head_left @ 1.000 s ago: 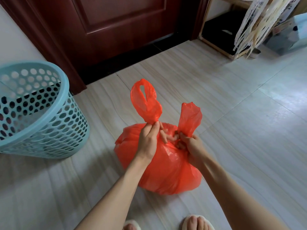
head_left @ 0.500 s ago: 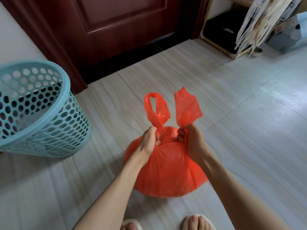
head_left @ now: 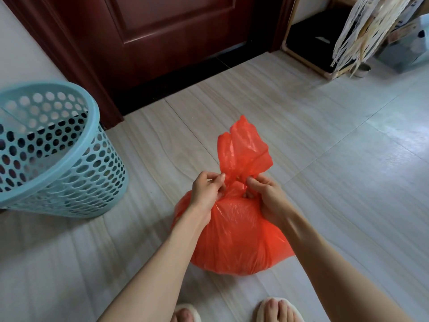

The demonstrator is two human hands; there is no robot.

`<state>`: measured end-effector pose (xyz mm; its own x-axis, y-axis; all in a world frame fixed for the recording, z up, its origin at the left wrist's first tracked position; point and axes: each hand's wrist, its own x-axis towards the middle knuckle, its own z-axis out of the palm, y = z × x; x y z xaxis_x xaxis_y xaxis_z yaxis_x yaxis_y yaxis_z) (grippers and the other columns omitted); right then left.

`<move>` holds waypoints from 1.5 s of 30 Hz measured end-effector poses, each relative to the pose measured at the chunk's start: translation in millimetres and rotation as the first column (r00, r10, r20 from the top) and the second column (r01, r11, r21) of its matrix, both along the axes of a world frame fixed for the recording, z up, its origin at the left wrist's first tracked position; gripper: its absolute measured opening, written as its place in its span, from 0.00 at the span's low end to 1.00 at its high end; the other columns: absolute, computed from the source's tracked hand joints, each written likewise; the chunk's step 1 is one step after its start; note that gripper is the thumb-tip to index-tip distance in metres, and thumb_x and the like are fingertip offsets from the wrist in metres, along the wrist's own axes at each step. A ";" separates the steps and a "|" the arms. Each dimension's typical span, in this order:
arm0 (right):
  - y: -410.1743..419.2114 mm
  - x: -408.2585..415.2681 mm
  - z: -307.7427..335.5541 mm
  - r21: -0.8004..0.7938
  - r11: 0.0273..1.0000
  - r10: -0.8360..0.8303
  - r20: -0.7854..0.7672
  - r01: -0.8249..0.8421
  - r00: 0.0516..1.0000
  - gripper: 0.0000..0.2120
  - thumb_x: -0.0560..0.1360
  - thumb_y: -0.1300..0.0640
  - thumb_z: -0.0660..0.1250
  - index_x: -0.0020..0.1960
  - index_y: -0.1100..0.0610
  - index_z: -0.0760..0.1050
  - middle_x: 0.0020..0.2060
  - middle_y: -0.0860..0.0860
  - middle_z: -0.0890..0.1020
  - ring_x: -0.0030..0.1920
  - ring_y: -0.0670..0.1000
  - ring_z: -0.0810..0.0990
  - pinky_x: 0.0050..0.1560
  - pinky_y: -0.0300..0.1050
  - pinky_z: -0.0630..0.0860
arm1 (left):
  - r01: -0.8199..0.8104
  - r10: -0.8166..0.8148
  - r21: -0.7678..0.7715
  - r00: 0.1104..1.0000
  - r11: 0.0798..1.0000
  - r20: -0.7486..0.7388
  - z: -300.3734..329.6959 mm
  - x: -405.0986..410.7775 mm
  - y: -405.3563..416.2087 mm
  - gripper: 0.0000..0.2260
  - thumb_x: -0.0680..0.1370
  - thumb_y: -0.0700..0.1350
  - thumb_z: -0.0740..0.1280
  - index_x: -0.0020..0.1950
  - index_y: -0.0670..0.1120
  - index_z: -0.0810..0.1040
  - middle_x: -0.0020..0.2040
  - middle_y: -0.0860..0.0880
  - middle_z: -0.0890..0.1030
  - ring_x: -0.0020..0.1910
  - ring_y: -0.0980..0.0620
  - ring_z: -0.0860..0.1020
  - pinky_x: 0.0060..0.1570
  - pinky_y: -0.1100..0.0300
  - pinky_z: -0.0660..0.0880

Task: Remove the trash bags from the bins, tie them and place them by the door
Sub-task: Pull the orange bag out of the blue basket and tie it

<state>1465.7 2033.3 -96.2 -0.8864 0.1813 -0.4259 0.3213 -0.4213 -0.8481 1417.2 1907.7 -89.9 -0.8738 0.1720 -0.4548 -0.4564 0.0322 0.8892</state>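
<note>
My left hand (head_left: 205,194) and right hand (head_left: 267,196) pinch the red bag (head_left: 234,240) at its gathered neck; thin plastic may tear or slip loose if I yank.

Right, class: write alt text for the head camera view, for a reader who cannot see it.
Two hands, left hand and right hand, pinch the gathered neck of a full orange trash bag on a pale floor. A perforated blue bin stands left, near a dark red door.

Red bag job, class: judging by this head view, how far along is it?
Done: the red bag is out of the blue bin and sits on the floor. In hand: the left hand and right hand pinch its gathered neck, tying it. Left: finish the knot and set it by the door.
</note>
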 end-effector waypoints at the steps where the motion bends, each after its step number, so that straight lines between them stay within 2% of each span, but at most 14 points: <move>1: 0.9 0.7 1.4 0.007 0.999 0.031 0.023 -0.032 0.999 0.12 0.78 0.66 0.57 0.38 0.60 0.73 0.21 0.45 0.74 0.26 0.46 0.67 0.34 0.38 0.66 | 0.047 -0.047 -0.008 0.999 0.999 -0.009 1.4 0.4 -0.5 0.07 0.78 0.39 0.64 0.41 0.44 0.71 0.32 0.48 0.73 0.26 0.59 0.71 0.24 0.72 0.68; 8: -0.7 -1.1 9.4 -0.001 0.999 0.054 0.034 -0.054 0.998 0.10 0.76 0.65 0.59 0.42 0.59 0.78 0.26 0.48 0.79 0.27 0.46 0.71 0.32 0.36 0.67 | 0.332 -0.336 -0.079 0.941 0.940 -0.041 4.4 3.6 -4.3 0.09 0.76 0.36 0.65 0.38 0.45 0.71 0.31 0.47 0.74 0.25 0.62 0.72 0.28 0.71 0.68; 12: -9.0 -8.9 3.9 0.261 0.956 -0.160 0.071 0.136 0.985 0.06 0.73 0.66 0.64 0.46 0.56 0.75 0.31 0.50 0.78 0.27 0.47 0.72 0.27 0.38 0.69 | 0.337 -0.347 -0.125 0.935 0.933 -0.069 9.8 10.1 -8.5 0.07 0.75 0.36 0.66 0.49 0.45 0.70 0.41 0.49 0.77 0.34 0.61 0.74 0.32 0.76 0.68; 15: -12.2 -8.0 0.2 0.539 0.829 -0.181 0.006 0.149 0.983 0.13 0.71 0.68 0.63 0.50 0.54 0.66 0.34 0.53 0.76 0.29 0.52 0.73 0.31 0.45 0.72 | 0.339 -0.456 -0.400 0.855 0.852 -0.246 12.3 17.6 -14.6 0.13 0.74 0.33 0.63 0.52 0.45 0.65 0.49 0.51 0.77 0.40 0.61 0.75 0.36 0.81 0.65; 18: -15.7 -6.8 -1.8 0.785 0.618 -0.039 -0.018 0.038 0.999 0.12 0.69 0.68 0.62 0.50 0.56 0.74 0.38 0.53 0.78 0.40 0.54 0.76 0.40 0.41 0.67 | 0.171 -0.475 -0.547 0.738 0.819 -0.480 10.4 21.4 -15.9 0.11 0.74 0.33 0.62 0.47 0.46 0.63 0.44 0.48 0.77 0.40 0.56 0.73 0.38 0.80 0.64; 22: -19.0 -3.2 1.2 0.880 0.461 0.113 0.073 -0.117 0.991 0.13 0.71 0.68 0.61 0.50 0.60 0.80 0.47 0.56 0.84 0.51 0.56 0.79 0.46 0.41 0.67 | 0.072 -0.455 -0.517 0.589 0.853 -0.668 -2.4 21.5 -12.8 0.10 0.70 0.28 0.61 0.41 0.43 0.67 0.36 0.50 0.70 0.38 0.53 0.70 0.41 0.61 0.68; 24: -18.6 -1.2 5.7 0.901 0.384 0.247 0.110 -0.202 0.963 0.11 0.72 0.68 0.59 0.38 0.57 0.77 0.35 0.55 0.81 0.42 0.59 0.76 0.39 0.43 0.61 | 0.039 -0.415 -0.476 0.554 0.879 -0.722 -6.7 19.8 -13.2 0.14 0.68 0.28 0.59 0.40 0.47 0.64 0.38 0.48 0.69 0.40 0.54 0.70 0.45 0.63 0.69; 26: -17.4 -0.8 12.0 0.896 0.333 0.375 0.161 -0.294 0.913 0.17 0.72 0.67 0.58 0.28 0.53 0.63 0.26 0.48 0.69 0.35 0.56 0.68 0.36 0.43 0.57 | -0.002 -0.351 -0.426 0.561 0.905 -0.750 -7.6 15.4 -13.0 0.17 0.68 0.28 0.59 0.39 0.50 0.62 0.42 0.47 0.69 0.45 0.55 0.70 0.51 0.71 0.66; 28: -15.8 -2.3 16.5 0.843 0.372 0.429 0.214 -0.388 0.878 0.18 0.74 0.65 0.57 0.27 0.54 0.59 0.26 0.48 0.65 0.31 0.51 0.65 0.37 0.44 0.60 | -0.031 -0.293 -0.390 0.607 0.920 -0.739 -8.7 11.0 -14.1 0.17 0.69 0.30 0.59 0.39 0.52 0.61 0.44 0.47 0.69 0.47 0.57 0.70 0.52 0.73 0.66; 32: -12.1 -6.6 24.1 0.478 0.763 0.360 0.242 -0.434 0.901 0.17 0.72 0.64 0.58 0.25 0.54 0.60 0.22 0.47 0.65 0.25 0.45 0.63 0.33 0.43 0.63 | 0.068 -0.390 -0.464 0.658 0.883 -0.644 -11.1 10.0 -22.3 0.15 0.69 0.33 0.60 0.43 0.53 0.63 0.47 0.50 0.67 0.46 0.50 0.72 0.51 0.53 0.73; 34: -11.7 -2.4 24.0 0.308 0.865 0.341 0.218 -0.396 0.915 0.09 0.65 0.59 0.59 0.27 0.56 0.62 0.22 0.50 0.66 0.23 0.45 0.64 0.27 0.39 0.62 | 0.157 -0.515 -0.563 0.646 0.811 -0.563 -10.2 8.5 -26.8 0.14 0.69 0.34 0.62 0.49 0.51 0.67 0.50 0.52 0.66 0.47 0.48 0.74 0.50 0.55 0.72; 37: -10.4 3.8 15.0 0.141 0.947 0.261 0.183 -0.288 0.948 0.10 0.58 0.54 0.60 0.36 0.59 0.70 0.28 0.57 0.68 0.28 0.51 0.67 0.31 0.43 0.64 | 0.236 -0.620 -0.658 0.650 0.715 -0.440 -2.2 6.2 -29.1 0.17 0.70 0.37 0.69 0.55 0.46 0.69 0.53 0.54 0.64 0.48 0.50 0.75 0.44 0.68 0.65; 41: -5.6 -1.9 9.4 0.076 0.983 0.149 0.226 -0.169 0.963 0.16 0.54 0.53 0.62 0.40 0.59 0.70 0.29 0.55 0.67 0.28 0.50 0.66 0.31 0.44 0.62 | 0.282 -0.698 -0.723 0.613 0.631 -0.370 7.8 12.4 -28.4 0.24 0.69 0.47 0.72 0.61 0.51 0.65 0.56 0.55 0.63 0.49 0.54 0.74 0.41 0.67 0.64; 45: -6.7 -6.7 12.4 0.141 0.979 0.117 0.200 -0.146 0.973 0.05 0.66 0.58 0.58 0.39 0.59 0.68 0.29 0.55 0.65 0.27 0.49 0.64 0.29 0.43 0.62 | 0.293 -0.590 -0.558 0.652 0.776 -0.477 7.0 18.9 -30.6 0.26 0.70 0.53 0.71 0.65 0.59 0.67 0.59 0.54 0.65 0.50 0.68 0.71 0.46 0.81 0.63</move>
<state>1459.0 2026.6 -83.8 -0.8122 0.1453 -0.5650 0.5267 -0.2337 -0.8173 1436.1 1877.1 -82.9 -0.8372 0.5468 0.0125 0.3342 0.4932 0.8031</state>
